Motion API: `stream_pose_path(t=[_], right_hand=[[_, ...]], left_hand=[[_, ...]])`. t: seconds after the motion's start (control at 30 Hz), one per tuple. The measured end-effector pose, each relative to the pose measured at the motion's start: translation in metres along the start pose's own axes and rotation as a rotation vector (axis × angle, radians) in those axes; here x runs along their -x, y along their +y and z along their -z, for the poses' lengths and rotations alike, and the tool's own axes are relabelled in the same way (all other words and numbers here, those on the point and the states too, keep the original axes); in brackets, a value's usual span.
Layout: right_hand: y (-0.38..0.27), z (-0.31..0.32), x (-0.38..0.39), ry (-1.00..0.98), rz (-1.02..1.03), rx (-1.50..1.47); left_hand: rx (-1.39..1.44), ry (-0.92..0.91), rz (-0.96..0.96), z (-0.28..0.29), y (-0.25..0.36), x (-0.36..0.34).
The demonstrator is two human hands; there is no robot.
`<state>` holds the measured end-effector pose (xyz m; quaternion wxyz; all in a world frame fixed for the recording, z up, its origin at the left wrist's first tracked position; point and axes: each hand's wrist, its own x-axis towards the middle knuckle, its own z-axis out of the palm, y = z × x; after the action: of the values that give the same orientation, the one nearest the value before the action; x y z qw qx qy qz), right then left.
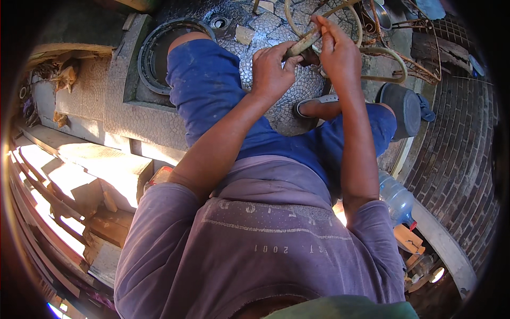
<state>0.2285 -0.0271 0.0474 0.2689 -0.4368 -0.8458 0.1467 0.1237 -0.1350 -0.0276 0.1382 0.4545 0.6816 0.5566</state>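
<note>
A: Grip, left hand (272, 72)?

B: Clenched round the near end of a cane strip (304, 43), thumb over the top. The strip runs up and right out of the fist.

A: Right hand (336, 50)?

B: Also closed on the strip, further along, fingers pinched over it at the upper end. The two hands sit close together, nearly touching. The strip is held above the knees, in front of the person, over the patterned floor.

A: Does the strip carry on beyond the hands?

B: Pale loops of cane (382, 53) curve away to the right of the right hand. Cannot tell whether they join the held piece.

A: Surface?

B: Mosaic floor (276, 32) of small grey pebble-like tiles, with one round drain (219, 22) set in it. A raised stone ledge (101, 101) lies to the left, brick paving (451, 138) to the right. Outdoors, strong sun.

A: Counts.

B: Two hands, both the person's own. One dark metal ring (154, 53) lying flat by the left knee. One dark bucket (404, 109) at the right knee. One clear plastic bottle (396, 196) by the right elbow. One sandal (313, 103) on the foot under the right forearm. Planks (79, 175) stacked at lower left; number not countable. Rusty wire frame (419, 64) at upper right, behind the cane.
</note>
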Motion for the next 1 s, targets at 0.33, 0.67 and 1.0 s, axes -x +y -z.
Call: stream_pose_path(t=[0.33,0.67,1.0], right_hand=[[-0.021,0.014,0.03,-0.067,0.048,0.119],[-0.006,0.005,0.021,-0.005,0.037,0.089],[0.012,-0.007,0.004,0.088,-0.027,-0.154]], left_hand=[[-0.043,-0.057,0.067,0.001,0.002,0.003],[-0.056,-0.009,0.012,0.001,0.005,0.003],[-0.025,-0.011,0.022,0.001,0.003,0.0]])
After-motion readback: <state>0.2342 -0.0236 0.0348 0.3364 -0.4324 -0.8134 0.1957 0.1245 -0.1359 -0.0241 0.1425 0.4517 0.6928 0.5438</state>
